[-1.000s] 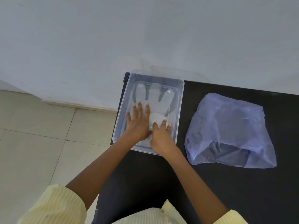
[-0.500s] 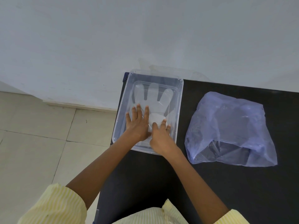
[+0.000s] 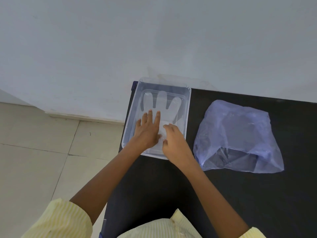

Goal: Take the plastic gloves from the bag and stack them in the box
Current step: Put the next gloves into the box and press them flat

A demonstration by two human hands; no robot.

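A clear plastic box (image 3: 188, 107) stands on the left end of a black table (image 3: 240, 194). Inside it lies a translucent plastic glove (image 3: 161, 102), flat, fingers pointing away from me. My left hand (image 3: 147, 129) lies flat on the glove's palm with fingers spread. My right hand (image 3: 175, 143) is beside it over the glove's cuff, fingers curled and slightly raised; I cannot tell whether it pinches the plastic. To the right lies a crumpled bluish plastic bag (image 3: 235, 133), its mouth towards me.
A pale wall (image 3: 154, 40) rises just behind the box and table. Beige floor tiles (image 3: 34, 152) lie to the left, below the table's left edge. My yellow striped sleeves (image 3: 58, 220) show at the bottom.
My right hand has lifted a little and shifted right, its fingers curling off the glove. My left hand stays flat on the glove.
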